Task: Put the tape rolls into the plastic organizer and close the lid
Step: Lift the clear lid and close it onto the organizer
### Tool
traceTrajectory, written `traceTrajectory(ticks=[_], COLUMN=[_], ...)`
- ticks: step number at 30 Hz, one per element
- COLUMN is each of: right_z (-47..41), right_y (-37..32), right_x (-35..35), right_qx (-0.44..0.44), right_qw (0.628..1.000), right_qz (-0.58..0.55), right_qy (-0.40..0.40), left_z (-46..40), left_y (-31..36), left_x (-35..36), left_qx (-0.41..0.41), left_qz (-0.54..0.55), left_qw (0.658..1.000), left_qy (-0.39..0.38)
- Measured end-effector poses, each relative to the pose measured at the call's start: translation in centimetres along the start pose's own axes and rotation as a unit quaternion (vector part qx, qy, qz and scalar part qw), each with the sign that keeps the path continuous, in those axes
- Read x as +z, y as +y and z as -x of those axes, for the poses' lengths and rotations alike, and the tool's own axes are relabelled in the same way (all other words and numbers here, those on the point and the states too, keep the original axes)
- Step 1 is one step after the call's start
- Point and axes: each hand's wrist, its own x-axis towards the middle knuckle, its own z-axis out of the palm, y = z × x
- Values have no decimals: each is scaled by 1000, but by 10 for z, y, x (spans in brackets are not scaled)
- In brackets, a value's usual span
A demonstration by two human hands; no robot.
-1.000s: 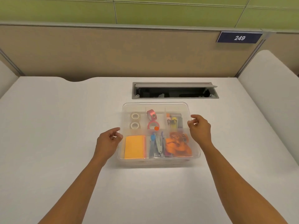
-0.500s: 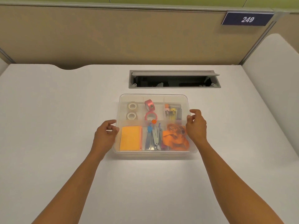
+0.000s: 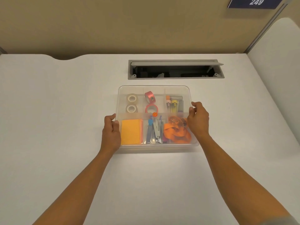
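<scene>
honestly, only the head view is given. the plastic organizer (image 3: pixel 155 119) sits mid-desk (image 3: pixel 48 111), the lid (image 3: pixel 154 90) apparently laid on top, tape rolls (image 3: pixel 131 103) seen in the far-left compartment. left hand (image 3: pixel 111 133) and right hand (image 3: pixel 198 120) are curled on the side edges, fingers (image 3: pixel 192 107) pinching the rim. uneven pressing could leave one corner unlatched, or the box could get shoved across.

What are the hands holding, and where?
Both the left hand and right hand hold the clear organizer by its left and right side edges.
</scene>
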Motion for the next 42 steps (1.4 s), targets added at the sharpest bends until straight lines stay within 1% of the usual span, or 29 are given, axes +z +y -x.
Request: traceTrajectory(ticks=[5, 10, 13, 15, 17, 20, 22, 24, 26, 28, 31, 35, 38, 42], right_z=[-1, -4, -11, -19, -28, -42, -54, -64, -68, -69, -69, -69, -70, -70], right_y=[3, 4, 4, 3, 0, -6, -11, -14, -14, -12, -11, -12, -13, -12], right_x=[1, 0, -4, -5, -4, 3, 10, 18, 25, 29, 31, 32, 33, 32], right_qx=[-7, -4, -3, -7, -27, -98, -129, -132, -128, -128, -127, -115, -112, -115], right_qw=[1000, 1000, 1000, 999, 997, 990, 978, 969, 966, 967, 971, 974, 975, 973], right_qz=[-15, -17, 11, 49, 69, 95, 143, 175, 184, 178, 170, 159, 158, 166], right_qy=[6, -1, -12, -14, -19, -42, -76, -110, -132, -127, -111, -111, -111, -110], left_z=[-2, -7, -19, -28, -39, -62, -81, -98, -109, -112, -112, -115, -116, -117], left_y=[-1, 2, 12, 21, 32, 48, 58, 62, 61, 57, 51, 48, 47, 48], left_x=[1, -5, -12, -13, -10, 3, 13, 20, 25, 27, 28, 30, 31, 30], left_qx=[3, 0, 5, 40, 90, 149, 158, 165, 165, 161, 164, 167, 166, 164], left_qz=[3, -1, -14, -45, -86, -206, -278, -336, -378, -385, -371, -373, -384, -379], left_qw=[1000, 1000, 1000, 997, 991, 967, 947, 926, 909, 906, 912, 911, 907, 909], left_qy=[10, 1, 26, 41, 39, 6, -28, -52, -67, -73, -64, -49, -47, -48])
